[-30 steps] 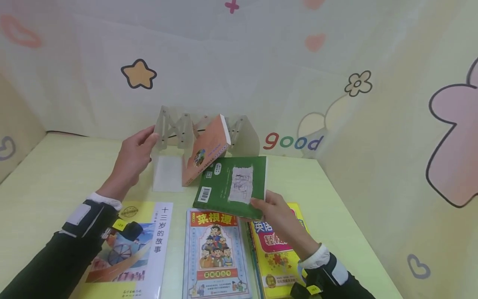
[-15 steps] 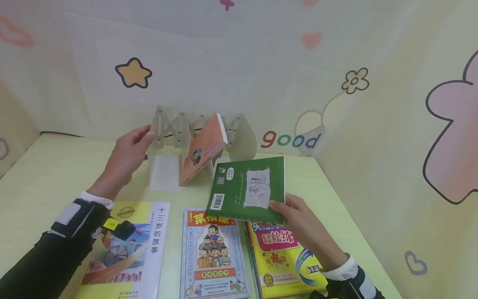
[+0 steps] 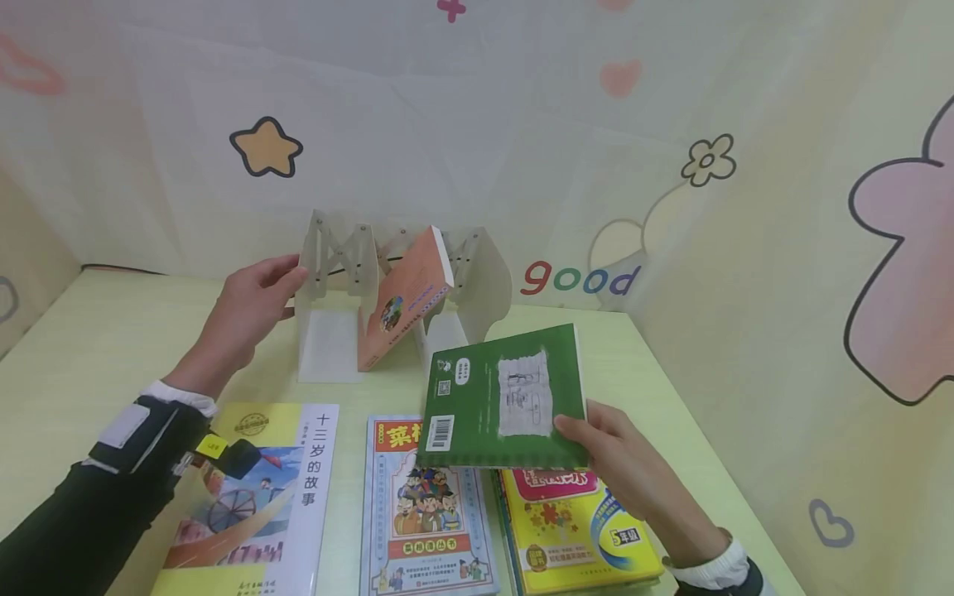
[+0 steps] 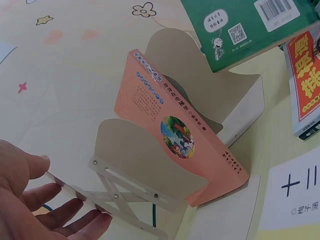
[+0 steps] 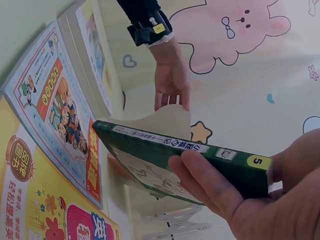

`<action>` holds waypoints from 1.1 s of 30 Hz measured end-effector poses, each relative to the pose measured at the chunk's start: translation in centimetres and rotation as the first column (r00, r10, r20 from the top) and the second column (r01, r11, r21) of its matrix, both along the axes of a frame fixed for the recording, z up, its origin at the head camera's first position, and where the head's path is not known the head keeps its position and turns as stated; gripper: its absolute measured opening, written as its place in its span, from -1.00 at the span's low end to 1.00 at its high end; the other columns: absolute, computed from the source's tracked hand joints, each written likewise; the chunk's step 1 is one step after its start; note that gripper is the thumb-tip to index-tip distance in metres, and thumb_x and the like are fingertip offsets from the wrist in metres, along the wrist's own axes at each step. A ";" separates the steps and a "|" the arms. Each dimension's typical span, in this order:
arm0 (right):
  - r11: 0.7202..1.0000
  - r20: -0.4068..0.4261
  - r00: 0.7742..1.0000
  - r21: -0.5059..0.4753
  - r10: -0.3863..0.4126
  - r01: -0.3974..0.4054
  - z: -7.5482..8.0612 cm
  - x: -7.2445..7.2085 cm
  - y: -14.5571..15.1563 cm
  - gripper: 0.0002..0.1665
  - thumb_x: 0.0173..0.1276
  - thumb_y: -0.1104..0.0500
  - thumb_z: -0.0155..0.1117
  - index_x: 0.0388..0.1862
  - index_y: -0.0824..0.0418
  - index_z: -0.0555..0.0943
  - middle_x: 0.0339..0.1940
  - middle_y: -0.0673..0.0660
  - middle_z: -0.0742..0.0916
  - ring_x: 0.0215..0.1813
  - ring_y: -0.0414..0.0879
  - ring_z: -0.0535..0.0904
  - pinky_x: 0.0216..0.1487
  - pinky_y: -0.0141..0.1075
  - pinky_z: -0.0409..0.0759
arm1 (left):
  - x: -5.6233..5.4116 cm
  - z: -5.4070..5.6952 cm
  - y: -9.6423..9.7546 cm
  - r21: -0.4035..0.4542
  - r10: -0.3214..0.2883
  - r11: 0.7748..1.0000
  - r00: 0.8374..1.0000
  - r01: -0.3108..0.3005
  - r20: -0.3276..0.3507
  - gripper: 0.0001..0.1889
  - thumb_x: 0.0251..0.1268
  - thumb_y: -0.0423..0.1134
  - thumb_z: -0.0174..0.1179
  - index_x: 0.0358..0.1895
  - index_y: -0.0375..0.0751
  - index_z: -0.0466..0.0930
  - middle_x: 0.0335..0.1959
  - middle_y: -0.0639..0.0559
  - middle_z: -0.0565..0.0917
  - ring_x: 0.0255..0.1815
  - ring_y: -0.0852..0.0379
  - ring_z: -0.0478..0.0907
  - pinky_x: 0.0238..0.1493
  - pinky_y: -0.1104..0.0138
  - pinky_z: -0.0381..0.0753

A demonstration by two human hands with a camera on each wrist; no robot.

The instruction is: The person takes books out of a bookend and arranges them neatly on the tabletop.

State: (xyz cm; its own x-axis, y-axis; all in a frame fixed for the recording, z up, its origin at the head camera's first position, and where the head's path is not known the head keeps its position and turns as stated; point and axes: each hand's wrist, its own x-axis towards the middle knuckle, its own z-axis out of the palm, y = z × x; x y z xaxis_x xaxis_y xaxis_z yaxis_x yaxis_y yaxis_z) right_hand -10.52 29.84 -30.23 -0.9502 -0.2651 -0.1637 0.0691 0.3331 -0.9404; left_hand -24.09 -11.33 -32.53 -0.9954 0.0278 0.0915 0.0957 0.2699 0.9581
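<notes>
My left hand (image 3: 246, 310) holds the left end panel of a white folding bookend (image 3: 488, 285) at the back of the table, thumb on one side and fingers on the other in the left wrist view. An orange book (image 3: 408, 294) leans tilted to the right inside the bookend. In front of it and to the right, my right hand (image 3: 629, 463) pinches a green book (image 3: 488, 389) by its right edge, thumb on the back cover. The green book is raised over the front books, its spine (image 5: 165, 142) showing in the right wrist view.
Along the front lie a yellow and white book (image 3: 313, 513) at left, a light-blue book (image 3: 432, 546) in the middle and a stack topped by a yellow workbook (image 3: 574, 538) at right. A printed cloth wall (image 3: 522, 149) rises behind the bookend.
My right hand has drawn the green book right and towards me, away from the bookend and the orange book. The left hand stays at the left panel.
</notes>
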 end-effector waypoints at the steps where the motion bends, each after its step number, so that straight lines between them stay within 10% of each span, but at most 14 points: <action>1: 1.000 0.002 1.000 0.002 0.005 -0.005 0.0 0.1 0.0 -0.34 0.68 0.13 -0.01 0.59 0.44 0.19 0.44 0.41 0.51 0.27 0.20 0.62 0.25 -0.08 0.63 | 0.0 0.0 0.0 -0.004 -0.003 1.000 1.000 0.003 0.000 -0.33 0.66 0.09 -0.04 0.64 -0.17 0.16 0.55 -0.25 0.32 0.50 -0.24 0.32 0.36 -0.09 0.48; 9: 0.999 0.043 0.999 0.022 0.028 -0.029 0.2 0.7 0.2 -0.35 0.69 0.10 -0.02 0.57 0.45 0.24 0.35 0.37 0.61 0.17 0.15 0.68 0.18 -0.15 0.67 | 0.2 -0.2 -0.1 -0.064 0.037 0.997 0.999 -0.038 -0.017 -0.32 0.66 0.12 -0.05 0.63 -0.20 0.17 0.54 -0.27 0.33 0.46 -0.28 0.37 0.35 -0.11 0.49; 17: 0.995 0.055 0.994 0.008 0.098 -0.099 0.0 1.0 0.0 -0.42 0.72 0.11 -0.11 0.48 0.51 0.33 0.15 0.36 0.73 0.02 0.14 0.75 0.14 -0.20 0.65 | 3.0 0.1 1.2 -0.198 0.144 0.960 0.955 -0.198 -0.261 -0.37 0.65 -0.11 -0.01 0.59 -0.37 0.16 0.51 -0.36 0.31 0.41 -0.33 0.39 0.29 -0.22 0.49; 24: 0.991 0.089 0.987 -0.041 0.133 -0.129 -0.3 1.1 -0.4 -0.40 0.71 0.13 -0.11 0.50 0.54 0.28 0.21 0.40 0.68 -0.03 0.14 0.75 0.07 -0.18 0.70 | 6.3 0.3 3.4 -0.318 0.020 0.936 0.926 -0.149 -0.376 -0.43 0.54 -0.28 0.17 0.49 -0.42 0.30 0.46 -0.38 0.35 0.45 -0.37 0.30 0.34 -0.29 0.39; 33: 0.995 0.143 0.985 -0.032 0.093 -0.090 -0.6 1.6 -1.3 -0.38 0.69 0.10 -0.04 0.50 0.50 0.29 0.24 0.33 0.68 0.02 0.10 0.72 0.15 -0.17 0.67 | 10.8 -0.1 6.5 -0.446 -0.230 0.890 0.938 0.095 -0.260 -0.41 0.54 -0.22 0.20 0.53 -0.31 0.30 0.50 -0.21 0.36 0.52 -0.22 0.29 0.43 -0.19 0.35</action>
State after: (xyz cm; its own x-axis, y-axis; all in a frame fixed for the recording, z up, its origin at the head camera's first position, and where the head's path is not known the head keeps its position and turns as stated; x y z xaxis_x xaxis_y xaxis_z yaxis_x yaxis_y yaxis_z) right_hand -8.95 28.56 -30.82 -0.8888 -0.3556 -0.2892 0.1749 0.3201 -0.9311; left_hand -13.25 -4.82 -32.67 -0.9002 0.2900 0.3249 0.4355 0.5954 0.6752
